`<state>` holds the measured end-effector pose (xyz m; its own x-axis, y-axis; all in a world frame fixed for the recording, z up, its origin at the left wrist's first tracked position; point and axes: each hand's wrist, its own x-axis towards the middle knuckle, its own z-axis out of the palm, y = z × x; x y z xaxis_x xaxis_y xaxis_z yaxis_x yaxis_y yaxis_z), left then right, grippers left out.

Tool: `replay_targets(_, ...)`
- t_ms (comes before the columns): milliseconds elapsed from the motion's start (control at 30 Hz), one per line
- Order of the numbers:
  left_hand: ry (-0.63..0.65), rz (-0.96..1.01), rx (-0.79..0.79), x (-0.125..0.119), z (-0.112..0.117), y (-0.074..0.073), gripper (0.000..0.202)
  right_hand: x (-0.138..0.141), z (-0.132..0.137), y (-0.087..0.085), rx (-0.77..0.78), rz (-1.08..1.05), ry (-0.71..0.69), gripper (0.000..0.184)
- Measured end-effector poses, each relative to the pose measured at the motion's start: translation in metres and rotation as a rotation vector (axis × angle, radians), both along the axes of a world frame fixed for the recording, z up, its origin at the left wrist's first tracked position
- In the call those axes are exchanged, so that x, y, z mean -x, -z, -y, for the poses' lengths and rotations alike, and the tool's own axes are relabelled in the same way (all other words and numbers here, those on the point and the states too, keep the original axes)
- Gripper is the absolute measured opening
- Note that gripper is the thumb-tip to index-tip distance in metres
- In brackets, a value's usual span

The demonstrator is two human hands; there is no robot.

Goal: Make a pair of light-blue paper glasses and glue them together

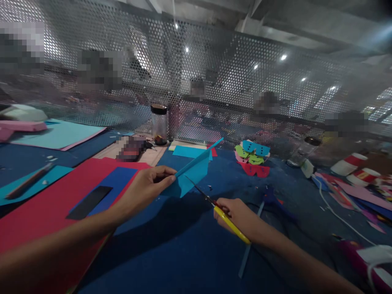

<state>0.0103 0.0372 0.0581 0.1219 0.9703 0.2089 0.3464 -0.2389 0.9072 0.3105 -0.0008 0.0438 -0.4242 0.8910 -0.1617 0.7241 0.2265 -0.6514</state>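
Observation:
My left hand (156,179) pinches a folded sheet of light blue paper (194,173) by its left edge, holding it above the dark blue table (171,253). In my right hand (234,214) is a pair of scissors (228,223) with yellow handles. Their blades point up and left and reach the paper's lower part; whether they are cutting into it I cannot tell. Below my right hand lies a narrow blue paper strip (245,259). Beyond the held paper, another light blue piece (190,152) rests on the table.
Red sheets (36,208) with blue and black pieces lie left. Colourful cut-out paper shapes (254,157) stand behind my right hand, near a dark blue glue gun (272,200). A lidded jar (159,124) stands before the perforated metal screen (214,85). Cups (349,164) and a white cable (339,218) are right.

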Motion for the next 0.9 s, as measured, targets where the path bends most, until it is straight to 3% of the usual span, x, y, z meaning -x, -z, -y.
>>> replay_targets(900,-0.023,-0.007,-0.008,-0.0027,0.0032,-0.0055,0.03,-0.0032,-0.0024,0.0082,0.021,-0.013,0.005,0.01)
